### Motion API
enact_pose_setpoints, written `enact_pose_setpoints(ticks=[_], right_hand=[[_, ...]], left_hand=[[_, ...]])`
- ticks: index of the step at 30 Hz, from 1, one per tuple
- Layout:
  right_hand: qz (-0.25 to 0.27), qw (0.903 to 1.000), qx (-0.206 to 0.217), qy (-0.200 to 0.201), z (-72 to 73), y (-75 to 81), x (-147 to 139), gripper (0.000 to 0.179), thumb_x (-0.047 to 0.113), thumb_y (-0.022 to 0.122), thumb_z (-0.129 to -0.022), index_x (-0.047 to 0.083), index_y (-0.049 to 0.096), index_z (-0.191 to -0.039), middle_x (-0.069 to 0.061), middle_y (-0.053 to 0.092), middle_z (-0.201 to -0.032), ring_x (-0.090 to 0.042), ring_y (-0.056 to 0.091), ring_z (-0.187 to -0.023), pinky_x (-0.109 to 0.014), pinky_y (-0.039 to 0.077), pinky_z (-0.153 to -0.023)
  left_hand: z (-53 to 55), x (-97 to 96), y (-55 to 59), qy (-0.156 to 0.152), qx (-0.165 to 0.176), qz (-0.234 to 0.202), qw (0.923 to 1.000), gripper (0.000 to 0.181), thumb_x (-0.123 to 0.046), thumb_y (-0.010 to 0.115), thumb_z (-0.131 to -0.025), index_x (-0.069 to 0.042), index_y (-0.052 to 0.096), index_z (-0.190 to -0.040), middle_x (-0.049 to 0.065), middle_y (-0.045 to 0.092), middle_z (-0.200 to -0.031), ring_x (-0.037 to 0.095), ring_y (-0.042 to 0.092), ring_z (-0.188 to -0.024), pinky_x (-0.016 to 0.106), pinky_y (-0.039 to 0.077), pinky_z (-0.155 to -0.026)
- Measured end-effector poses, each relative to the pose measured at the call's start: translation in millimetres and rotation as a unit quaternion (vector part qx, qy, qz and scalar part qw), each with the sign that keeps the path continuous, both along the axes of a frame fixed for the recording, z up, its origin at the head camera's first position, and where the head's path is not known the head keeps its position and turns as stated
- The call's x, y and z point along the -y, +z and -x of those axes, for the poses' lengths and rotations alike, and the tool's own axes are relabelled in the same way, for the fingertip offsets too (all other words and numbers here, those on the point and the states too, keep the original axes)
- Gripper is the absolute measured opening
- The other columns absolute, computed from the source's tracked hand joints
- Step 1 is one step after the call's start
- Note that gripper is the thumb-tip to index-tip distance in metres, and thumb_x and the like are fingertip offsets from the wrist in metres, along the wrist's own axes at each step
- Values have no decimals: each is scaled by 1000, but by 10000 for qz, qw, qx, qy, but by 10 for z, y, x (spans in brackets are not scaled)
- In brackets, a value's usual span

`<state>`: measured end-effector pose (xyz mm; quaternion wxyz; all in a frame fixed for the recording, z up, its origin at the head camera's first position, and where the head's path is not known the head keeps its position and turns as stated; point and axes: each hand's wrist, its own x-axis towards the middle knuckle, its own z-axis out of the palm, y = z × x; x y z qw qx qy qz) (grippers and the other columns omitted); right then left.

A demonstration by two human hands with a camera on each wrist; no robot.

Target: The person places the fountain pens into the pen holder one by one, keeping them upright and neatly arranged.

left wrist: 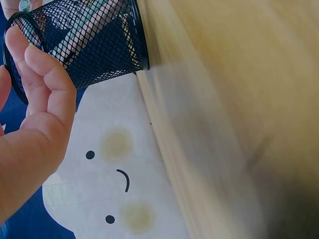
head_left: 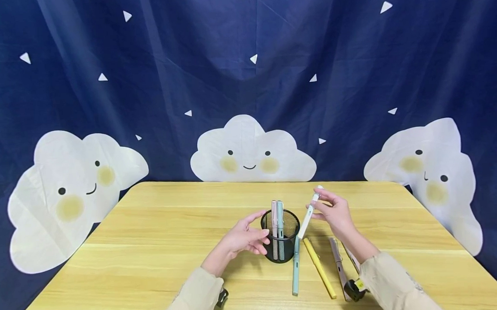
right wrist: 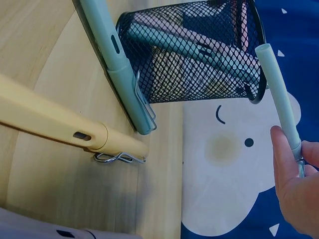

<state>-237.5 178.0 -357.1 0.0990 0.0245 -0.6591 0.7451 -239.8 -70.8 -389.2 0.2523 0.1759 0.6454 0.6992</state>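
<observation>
A black mesh pen cup (head_left: 269, 251) stands upright on the table with a pink pen (head_left: 274, 209) and a light blue pen (head_left: 280, 210) in it. My left hand (head_left: 244, 238) is at the cup's left side, its fingers spread and slightly bent by the rim; firm contact is hard to judge. A white pen (head_left: 306, 222) is pinched by its capped end in my right hand (head_left: 333, 211). It slants, its lower end close to the cup's right side. In the right wrist view that white pen (right wrist: 279, 89) shows beside the rim, outside the mesh.
Right of the cup lie a blue-green pen (head_left: 296, 273), a yellow pen (head_left: 320, 270) and a mauve pen (head_left: 338, 262). Another pen (head_left: 351, 258) is partly hidden under my right forearm. A dark blue curtain (head_left: 331, 40) with cloud faces hangs behind the wooden table (head_left: 160, 223).
</observation>
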Motion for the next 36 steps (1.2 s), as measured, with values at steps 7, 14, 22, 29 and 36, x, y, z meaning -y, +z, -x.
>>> enact_pose_setpoints(ticks=[7,14,22,29,36], right_hand=[[-8,10000,-23,-44,9,34,16,46,-10,53,-84,-12,38,-127,-6,51,-91,-12,65,-71,-27,54,-63],[78,9999,-49,-39,20,29,51,46,-11,52,-84,-13,38,-127,-4,53,-89,-14,65,-72,-28,54,-63],[228,9996,-108,-131,26,32,121,42,-13,52,-83,-9,43,-124,-12,47,-94,-13,65,-71,-28,54,-62],[313,9992,-139,-207,22,36,182,39,-13,52,-82,-7,47,-120,-14,43,-95,-15,65,-71,-29,54,-61],[202,9995,-232,-73,20,27,234,47,-14,51,-82,-5,41,-127,-13,45,-94,-14,64,-70,-29,54,-60]], left_hand=[[2,3,12,2,-32,-15,10000,67,-9,57,-87,-10,19,-142,11,64,-72,16,60,-51,22,49,-48],[-3,4,1,68,3,17,10000,65,-6,54,-88,-10,19,-143,18,63,-76,16,60,-50,23,49,-48],[-8,9,-21,75,-11,-11,10000,65,-7,56,-87,-10,21,-142,20,63,-77,16,60,-50,23,49,-47],[2,3,-30,63,-10,-13,10000,66,-8,57,-87,-10,21,-142,15,64,-75,16,60,-50,23,49,-48],[3,-1,-23,41,-37,-9,10000,67,-9,57,-87,-9,20,-142,18,64,-77,16,60,-50,23,49,-48]])
